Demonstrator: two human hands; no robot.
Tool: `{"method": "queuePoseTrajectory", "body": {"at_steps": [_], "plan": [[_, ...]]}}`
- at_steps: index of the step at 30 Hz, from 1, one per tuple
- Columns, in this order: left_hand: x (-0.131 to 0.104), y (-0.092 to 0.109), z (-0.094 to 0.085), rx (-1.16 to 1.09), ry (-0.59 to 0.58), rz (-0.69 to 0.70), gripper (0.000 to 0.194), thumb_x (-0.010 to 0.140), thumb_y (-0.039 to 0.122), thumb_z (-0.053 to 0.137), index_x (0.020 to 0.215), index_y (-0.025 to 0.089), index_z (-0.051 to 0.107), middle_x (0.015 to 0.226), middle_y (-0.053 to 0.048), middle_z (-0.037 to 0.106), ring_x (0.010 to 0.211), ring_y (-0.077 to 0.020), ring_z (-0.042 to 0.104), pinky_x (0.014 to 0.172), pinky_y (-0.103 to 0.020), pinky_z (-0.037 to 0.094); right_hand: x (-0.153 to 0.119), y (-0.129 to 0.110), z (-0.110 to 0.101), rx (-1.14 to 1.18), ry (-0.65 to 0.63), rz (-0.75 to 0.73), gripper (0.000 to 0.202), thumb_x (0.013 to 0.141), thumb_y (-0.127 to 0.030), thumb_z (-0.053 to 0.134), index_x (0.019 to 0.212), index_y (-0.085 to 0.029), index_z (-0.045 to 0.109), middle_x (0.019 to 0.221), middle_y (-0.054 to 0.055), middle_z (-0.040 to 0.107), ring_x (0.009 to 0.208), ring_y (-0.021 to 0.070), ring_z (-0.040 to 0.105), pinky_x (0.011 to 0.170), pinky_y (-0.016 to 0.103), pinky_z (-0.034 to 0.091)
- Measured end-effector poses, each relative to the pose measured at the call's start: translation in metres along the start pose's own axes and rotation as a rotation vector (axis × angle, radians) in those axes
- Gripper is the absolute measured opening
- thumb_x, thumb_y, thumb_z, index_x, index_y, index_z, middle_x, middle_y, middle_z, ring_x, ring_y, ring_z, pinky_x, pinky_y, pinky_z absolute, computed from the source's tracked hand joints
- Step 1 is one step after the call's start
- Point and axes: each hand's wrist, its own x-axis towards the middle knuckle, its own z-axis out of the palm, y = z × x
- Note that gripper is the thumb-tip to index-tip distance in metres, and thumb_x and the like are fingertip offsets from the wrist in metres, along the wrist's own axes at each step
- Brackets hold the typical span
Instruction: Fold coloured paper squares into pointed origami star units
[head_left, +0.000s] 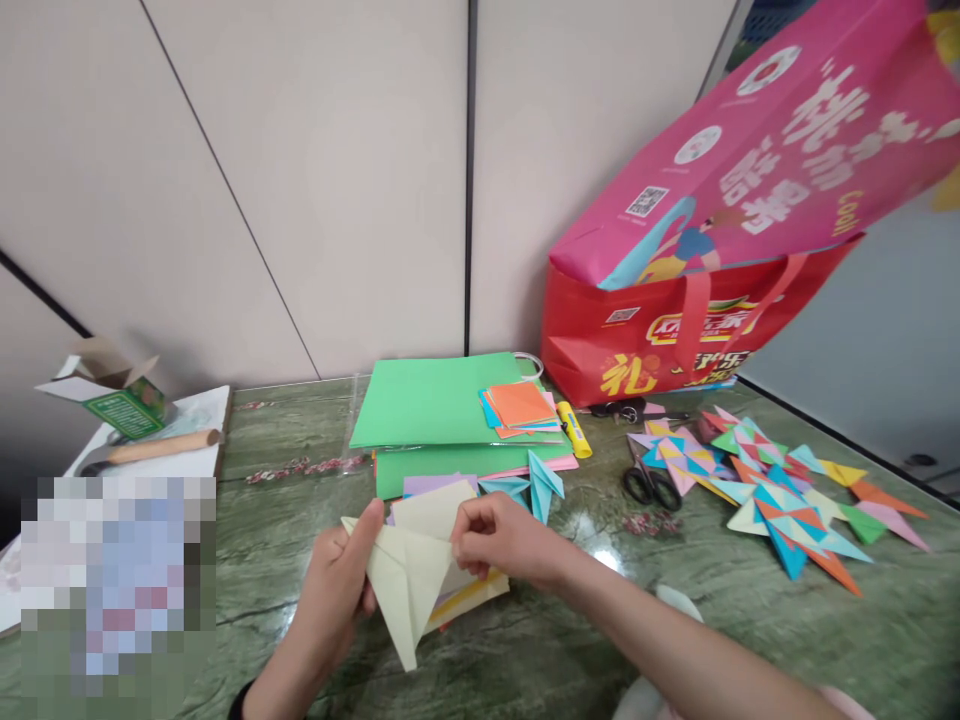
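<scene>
A folded cream paper [409,590] is held between both hands, low in the middle of the view, its narrow point aimed down. My left hand [337,575] grips its left corner, the thumb on top. The fingers of my right hand [499,535] pinch its right edge. Beneath and behind it lies a loose pile of paper sheets, with a yellow sheet [472,600] showing at the lower right and a purple sheet [439,484] at the back. Folded blue paper pieces [544,485] rest just behind my right hand.
Green sheets [427,400] lie at the back, with small orange squares [523,405] on top. A yellow glue stick [574,430], black-handled scissors [651,486] and colourful paper stars [787,505] are to the right. A red bag [592,350] stands behind; an opened box [127,405] is at left.
</scene>
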Motion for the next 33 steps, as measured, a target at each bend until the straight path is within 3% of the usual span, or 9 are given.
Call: {"method": "queuePoseTrajectory", "body": {"at_steps": [7, 10, 14, 19, 23, 26, 29, 33], "plan": [[0.001, 0.004, -0.006, -0.17, 0.056, 0.006, 0.061, 0.075, 0.053, 0.047, 0.025, 0.024, 0.028, 0.022, 0.006, 0.028, 0.026, -0.0066, 0.028, 0.033, -0.021, 0.022, 0.007, 0.004, -0.009, -0.015, 0.088, -0.014, 0.005, 0.057, -0.016, 0.051, 0.052, -0.015, 0.053, 0.043, -0.006, 0.051, 0.039, 0.0049, 0.043, 0.041, 0.017, 0.036], [0.001, 0.002, -0.006, 0.0, 0.054, 0.042, 0.06, 0.074, 0.054, 0.047, 0.024, 0.023, 0.032, 0.022, 0.004, 0.032, 0.026, -0.0071, 0.029, 0.033, -0.022, 0.019, 0.009, 0.004, -0.011, 0.017, 0.149, -0.058, 0.009, 0.063, -0.024, 0.055, 0.06, -0.015, 0.053, 0.052, -0.005, 0.054, 0.044, 0.0061, 0.047, 0.044, 0.018, 0.039], [-0.002, -0.002, 0.0, 0.239, -0.116, 0.084, 0.059, 0.07, 0.061, 0.044, 0.027, 0.021, 0.039, 0.024, 0.003, 0.034, 0.026, -0.0074, 0.03, 0.034, -0.022, 0.017, 0.004, 0.004, -0.005, 0.016, 0.062, -0.112, 0.024, 0.068, -0.038, 0.06, 0.069, -0.014, 0.056, 0.065, 0.0, 0.059, 0.055, 0.0079, 0.052, 0.052, 0.021, 0.04], [-0.003, -0.005, 0.003, 0.365, -0.231, 0.076, 0.063, 0.068, 0.069, 0.037, 0.028, 0.02, 0.04, 0.025, 0.002, 0.036, 0.026, -0.0076, 0.032, 0.034, -0.021, 0.019, -0.002, 0.007, 0.004, -0.041, -0.074, -0.16, 0.014, 0.063, -0.021, 0.066, 0.069, -0.014, 0.056, 0.061, -0.005, 0.053, 0.054, 0.0056, 0.046, 0.055, 0.019, 0.037], [-0.002, -0.006, 0.003, 0.309, -0.234, 0.103, 0.062, 0.068, 0.069, 0.04, 0.034, 0.018, 0.042, 0.028, 0.003, 0.038, 0.028, -0.0074, 0.033, 0.033, -0.02, 0.021, -0.001, 0.007, 0.005, -0.073, 0.005, -0.202, 0.012, 0.062, -0.014, 0.064, 0.068, -0.014, 0.054, 0.063, -0.004, 0.053, 0.055, 0.006, 0.046, 0.056, 0.02, 0.037], [0.0, -0.008, 0.004, 0.231, -0.252, 0.132, 0.046, 0.065, 0.06, 0.057, 0.052, 0.015, 0.054, 0.039, 0.004, 0.046, 0.032, -0.0092, 0.04, 0.032, -0.019, 0.029, 0.0, 0.006, 0.005, -0.089, 0.084, -0.243, 0.012, 0.063, -0.011, 0.061, 0.071, -0.014, 0.053, 0.066, -0.003, 0.054, 0.057, 0.0067, 0.048, 0.059, 0.021, 0.039], [0.003, -0.01, 0.004, 0.164, -0.317, 0.132, 0.038, 0.067, 0.052, 0.06, 0.066, 0.014, 0.061, 0.048, 0.003, 0.052, 0.039, -0.0113, 0.045, 0.036, -0.021, 0.037, 0.001, 0.007, 0.005, -0.065, 0.111, -0.247, 0.02, 0.063, -0.01, 0.06, 0.081, -0.015, 0.053, 0.07, -0.003, 0.054, 0.059, 0.0069, 0.049, 0.06, 0.021, 0.04], [0.005, -0.013, 0.002, 0.138, -0.333, 0.148, 0.037, 0.07, 0.05, 0.058, 0.061, 0.014, 0.062, 0.051, 0.002, 0.053, 0.048, -0.0124, 0.047, 0.046, -0.022, 0.04, 0.002, 0.008, 0.005, -0.06, 0.114, -0.242, 0.025, 0.065, -0.013, 0.061, 0.089, -0.016, 0.054, 0.074, -0.002, 0.056, 0.061, 0.0077, 0.051, 0.061, 0.022, 0.041]]}}
